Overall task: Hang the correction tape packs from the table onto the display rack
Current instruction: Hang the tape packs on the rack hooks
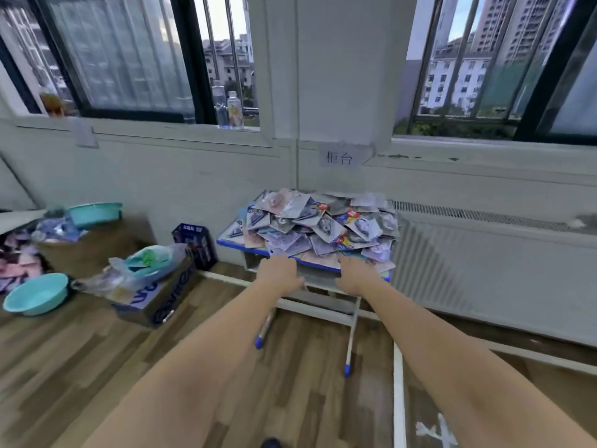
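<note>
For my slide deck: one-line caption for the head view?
Both hands, left hand and right hand, reach the near edge of a table heaped with correction tape packs.

Hands (280, 273) (355, 275) at pack-heaped table (226, 242)

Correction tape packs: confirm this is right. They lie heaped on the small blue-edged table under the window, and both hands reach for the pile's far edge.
One detail is wrong. The head view shows the left hand and right hand at the near edge of the correction tape packs, not the far edge. The packs do lie heaped on the blue-edged table.

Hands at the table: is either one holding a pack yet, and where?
Cannot tell. Left hand and right hand reach the near edge of the pile of packs; their fingers are hidden.
</note>
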A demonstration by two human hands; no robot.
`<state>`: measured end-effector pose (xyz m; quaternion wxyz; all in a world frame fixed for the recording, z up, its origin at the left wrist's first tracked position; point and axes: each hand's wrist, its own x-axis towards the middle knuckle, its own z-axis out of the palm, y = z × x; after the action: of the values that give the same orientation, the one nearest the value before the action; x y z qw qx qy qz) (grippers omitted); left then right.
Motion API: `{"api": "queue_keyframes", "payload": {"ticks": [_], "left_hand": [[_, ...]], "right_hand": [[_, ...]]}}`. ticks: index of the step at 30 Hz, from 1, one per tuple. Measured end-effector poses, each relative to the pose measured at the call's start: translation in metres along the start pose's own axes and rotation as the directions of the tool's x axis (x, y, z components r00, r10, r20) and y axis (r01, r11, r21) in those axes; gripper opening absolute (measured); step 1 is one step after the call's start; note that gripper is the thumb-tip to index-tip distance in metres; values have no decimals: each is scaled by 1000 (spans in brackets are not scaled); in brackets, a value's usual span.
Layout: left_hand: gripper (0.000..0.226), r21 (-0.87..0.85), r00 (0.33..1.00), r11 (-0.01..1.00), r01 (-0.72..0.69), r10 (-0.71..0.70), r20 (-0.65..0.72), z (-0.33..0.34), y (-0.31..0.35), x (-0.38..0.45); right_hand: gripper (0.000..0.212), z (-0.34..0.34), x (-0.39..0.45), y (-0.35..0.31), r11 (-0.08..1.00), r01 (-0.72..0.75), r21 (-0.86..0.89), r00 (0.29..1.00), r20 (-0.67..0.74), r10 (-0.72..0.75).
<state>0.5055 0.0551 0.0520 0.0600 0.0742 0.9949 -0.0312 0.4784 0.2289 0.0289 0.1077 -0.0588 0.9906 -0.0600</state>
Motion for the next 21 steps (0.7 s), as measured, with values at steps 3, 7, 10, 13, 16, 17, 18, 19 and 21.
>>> {"api": "queue_keyframes", "payload": {"ticks": [3, 7, 10, 13, 16, 17, 18, 19, 21], "left_hand": [[35, -29, 1000, 999, -15, 14, -13, 7, -27, 69], [32, -60, 1000, 998, -29, 30, 5, 2, -68, 161], [30, -112, 1000, 994, -3, 5, 20, 0, -97, 224], [41, -150, 998, 989, -21, 30, 60, 11, -113, 283], [47, -167, 994, 984, -66, 80, 74, 27, -116, 329], [44, -167, 992, 983, -81, 95, 77, 32, -116, 343], [40, -167, 992, 982, -88, 102, 78, 34, -117, 356], [38, -170, 992, 981, -92, 105, 64, 35, -119, 368], [39, -187, 996, 979, -80, 86, 25, 34, -125, 391]], "right_hand": [[52, 3, 70, -8, 999, 25, 43, 999, 22, -26], [48, -15, 167, -19, 992, -26, 121, 1000, 16, 24], [45, -26, 225, -28, 988, -51, 146, 999, 7, 50], [46, -22, 269, -29, 986, -61, 157, 998, 8, 61], [40, -14, 303, -22, 976, -116, 186, 993, 46, 109], [39, -12, 315, -18, 972, -132, 192, 991, 57, 124], [38, -12, 327, -14, 968, -150, 200, 988, 65, 140], [39, -12, 339, -10, 962, -176, 209, 984, 77, 163], [39, -14, 362, -7, 944, -223, 241, 974, 83, 209]]}}
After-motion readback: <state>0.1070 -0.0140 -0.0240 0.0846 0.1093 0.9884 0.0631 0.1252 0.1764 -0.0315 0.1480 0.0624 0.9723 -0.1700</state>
